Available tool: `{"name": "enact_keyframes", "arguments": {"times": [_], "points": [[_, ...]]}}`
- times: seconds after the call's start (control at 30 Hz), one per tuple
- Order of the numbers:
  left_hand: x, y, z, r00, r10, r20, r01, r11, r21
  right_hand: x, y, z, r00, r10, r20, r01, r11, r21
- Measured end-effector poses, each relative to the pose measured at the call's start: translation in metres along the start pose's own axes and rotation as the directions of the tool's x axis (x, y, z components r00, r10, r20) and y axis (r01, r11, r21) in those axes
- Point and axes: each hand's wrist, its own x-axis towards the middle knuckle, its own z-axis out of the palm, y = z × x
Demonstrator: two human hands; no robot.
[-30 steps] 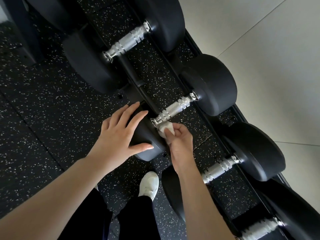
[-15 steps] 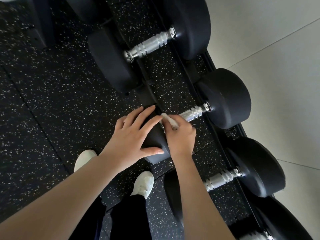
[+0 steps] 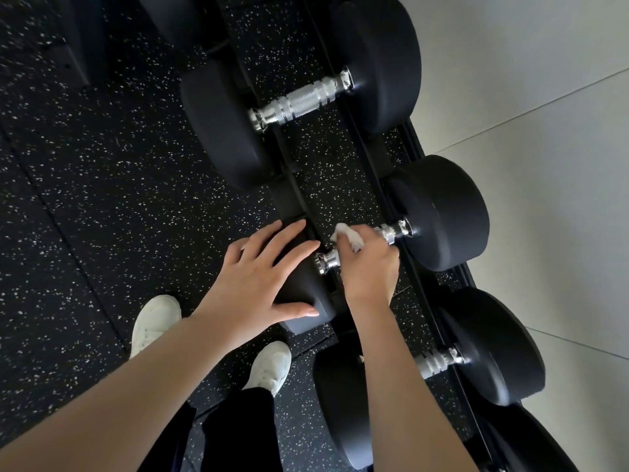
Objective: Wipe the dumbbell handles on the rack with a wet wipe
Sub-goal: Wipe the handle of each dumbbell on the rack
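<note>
Right hand [image 3: 369, 264] with wet wipe [image 3: 347, 237] now farther along handle [image 3: 391, 233]; left hand [image 3: 258, 277] open, flat.

A black rack [image 3: 343, 137] runs from twelve to five o'clock over speckled rubber flooring [image 3: 112, 172], carrying black dumbbells [image 3: 442, 212] crosswise.

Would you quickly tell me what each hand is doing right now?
Left hand: open, resting flat on the dumbbell's head.
Right hand: closed on the wipe, around the handle.
</note>
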Motion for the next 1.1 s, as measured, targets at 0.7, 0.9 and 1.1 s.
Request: {"name": "enact_keyframes", "arguments": {"times": [0.7,0.9,1.1], "points": [[-0.001,-0.002,0.002,1.000,0.013,-0.001,-0.013,1.000,0.004,0.015,0.013,-0.005,0.877,0.316,-0.361,-0.092,0.849,0.520],[0.000,0.000,0.000,1.000,0.013,0.006,-0.013,1.000,0.004,-0.001,0.013,0.000,0.941,0.279,-0.192,-0.121,0.807,0.578],[0.003,-0.001,-0.013,0.997,0.044,0.070,-0.045,0.999,0.018,-0.024,0.012,0.002,0.973,0.230,-0.039,-0.161,0.781,0.603]]}}
